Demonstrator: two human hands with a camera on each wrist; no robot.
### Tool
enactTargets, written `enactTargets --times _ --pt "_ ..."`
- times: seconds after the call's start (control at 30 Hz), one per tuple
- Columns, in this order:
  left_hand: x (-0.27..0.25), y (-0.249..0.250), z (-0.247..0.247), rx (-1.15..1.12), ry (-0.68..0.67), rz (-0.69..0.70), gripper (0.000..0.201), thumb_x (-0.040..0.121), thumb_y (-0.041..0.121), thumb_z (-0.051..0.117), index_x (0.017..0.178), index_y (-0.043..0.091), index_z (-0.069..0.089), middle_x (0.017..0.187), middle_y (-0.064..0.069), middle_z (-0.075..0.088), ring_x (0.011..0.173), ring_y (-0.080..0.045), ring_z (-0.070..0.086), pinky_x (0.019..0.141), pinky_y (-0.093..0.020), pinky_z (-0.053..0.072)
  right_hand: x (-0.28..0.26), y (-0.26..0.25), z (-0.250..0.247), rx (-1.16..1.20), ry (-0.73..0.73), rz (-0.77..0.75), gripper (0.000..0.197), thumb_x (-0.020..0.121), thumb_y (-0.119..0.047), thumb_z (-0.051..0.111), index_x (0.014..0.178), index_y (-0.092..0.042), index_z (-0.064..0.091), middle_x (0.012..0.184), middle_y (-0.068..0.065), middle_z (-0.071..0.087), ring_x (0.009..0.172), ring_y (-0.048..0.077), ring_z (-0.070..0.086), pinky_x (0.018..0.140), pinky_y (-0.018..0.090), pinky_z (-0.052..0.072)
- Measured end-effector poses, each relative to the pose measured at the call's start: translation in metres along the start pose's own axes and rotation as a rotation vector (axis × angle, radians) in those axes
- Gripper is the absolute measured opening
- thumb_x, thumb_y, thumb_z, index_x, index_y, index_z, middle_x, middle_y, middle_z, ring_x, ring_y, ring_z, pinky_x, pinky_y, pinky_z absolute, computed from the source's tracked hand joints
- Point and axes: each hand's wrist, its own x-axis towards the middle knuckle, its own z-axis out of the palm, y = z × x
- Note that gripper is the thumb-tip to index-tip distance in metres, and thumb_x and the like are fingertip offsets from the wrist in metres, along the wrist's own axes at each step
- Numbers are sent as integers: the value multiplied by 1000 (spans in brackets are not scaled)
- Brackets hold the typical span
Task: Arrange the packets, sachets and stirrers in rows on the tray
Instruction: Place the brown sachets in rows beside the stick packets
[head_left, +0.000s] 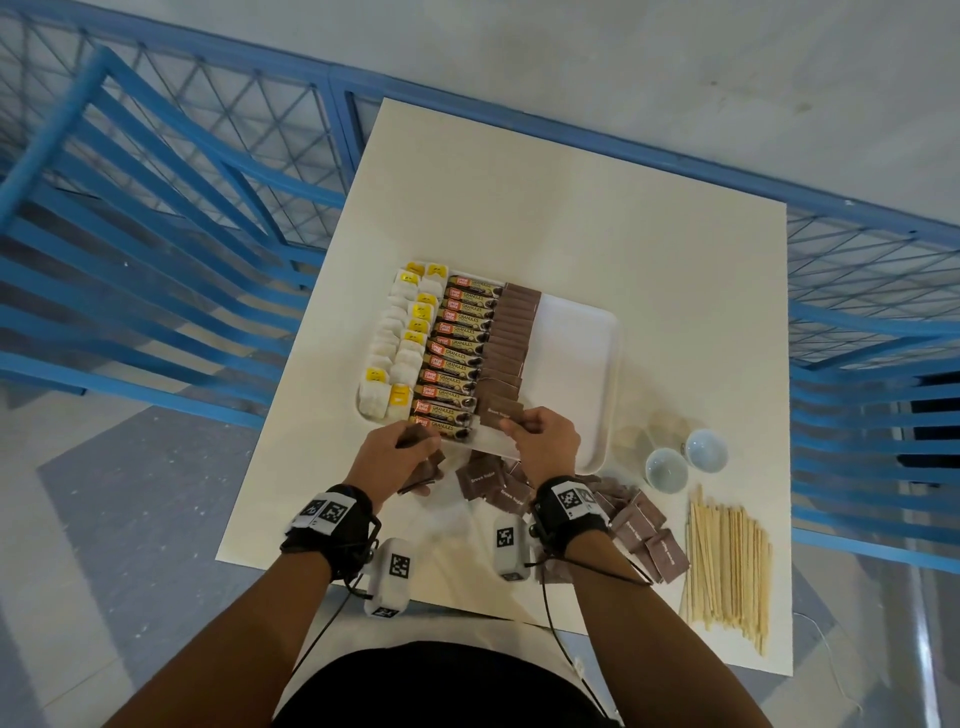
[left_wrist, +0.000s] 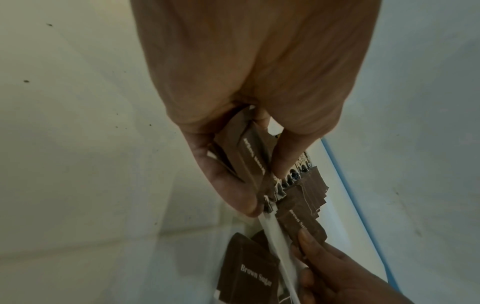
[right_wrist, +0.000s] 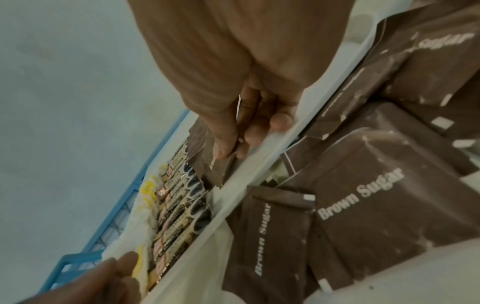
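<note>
My left hand (head_left: 400, 452) grips a few brown sugar packets (left_wrist: 249, 156) at the tray's (head_left: 587, 364) 7 o'clock corner. My right hand (head_left: 543, 434) pinches one packet (head_left: 501, 413) onto the brown row (head_left: 511, 338). Stirrers (head_left: 727, 561) lie at the surface's (head_left: 597, 218) 5 o'clock.

A staged recording area rather than a home or café: a plain white surface (head_left: 597, 249) is standing on a bare grey floor (head_left: 623, 57), with blue mesh fencing (head_left: 218, 119) running from nine to three o'clock behind it. Wrist bands carrying printed square markers (head_left: 571, 499) are showing at six o'clock. Catering stock, namely brown sugar sachets (head_left: 644, 525) and wooden stirrers (head_left: 727, 561), is lying at four o'clock.
</note>
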Motion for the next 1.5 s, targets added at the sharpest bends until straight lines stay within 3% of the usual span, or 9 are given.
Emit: enactTargets --times 0.13,0.37,0.63,0.8,0.93,1.03,1.23,1.4,1.5 --pt "1 2 -5 -1 -12 -6 15 95 12 72 109 7 68 103 -19 73 81 -37 77 61 -39 61 1 -3 6 -70 33 14 21 79 -35 85 82 -18 74 71 -8 67 67 9 59 58 14 36" --pt "4 6 -6 -32 -28 -10 14 96 8 70 110 5 68 105 -19 72 84 -38 77 57 -36 60 5 -10 9 -77 26 37 27 75 -36 88 87 -16 73 77 -8 71 75 9 65 60 13 39" --pt "4 8 -5 -133 -143 15 35 94 -17 48 124 -4 59 105 -24 71 91 -38 74 67 -41 61 -1 -14 4 -58 50 52 36 75 -41 87 95 -20 65 79 -10 70 77 6 64 64 16 39" --pt "0 12 -6 -219 -227 64 28 100 -7 54 126 -1 60 113 -28 72 102 -42 73 79 -45 64 -13 -16 -5 3 116 -29 24 88 -37 75 103 -21 65 82 -11 66 77 5 62 74 26 50" --pt "-3 17 0 -188 -211 78 27 98 1 63 125 3 63 113 -23 74 98 -41 75 75 -44 63 -24 -27 -5 18 -173 -175 14 93 -35 70 102 -23 72 93 -14 70 87 -1 63 73 13 44" --pt "-6 23 6 -134 -206 80 29 96 8 70 123 4 63 110 -19 76 93 -38 76 68 -38 63 -27 -34 -4 -22 -343 -257 21 93 -38 71 107 -23 74 95 -12 72 89 1 66 78 14 50" --pt "-6 21 15 -108 -176 34 28 97 23 71 120 8 65 108 -17 76 89 -41 76 60 -39 62 -21 -33 -5 52 -267 -268 11 94 -25 71 101 -19 76 87 -9 72 74 5 63 78 30 56" --pt "-2 13 21 -154 -97 77 19 101 21 66 113 7 69 106 -21 75 89 -45 75 64 -42 61 -22 -30 -5 121 -298 -170 20 89 -35 75 102 -21 73 93 -6 74 83 11 68 80 32 58" --pt "-1 10 24 -150 -96 52 17 102 20 63 113 12 73 110 -20 75 101 -46 72 73 -46 60 -25 -29 -6 130 -280 -176 14 86 -24 79 96 -19 71 89 -4 73 83 11 68 78 27 57"
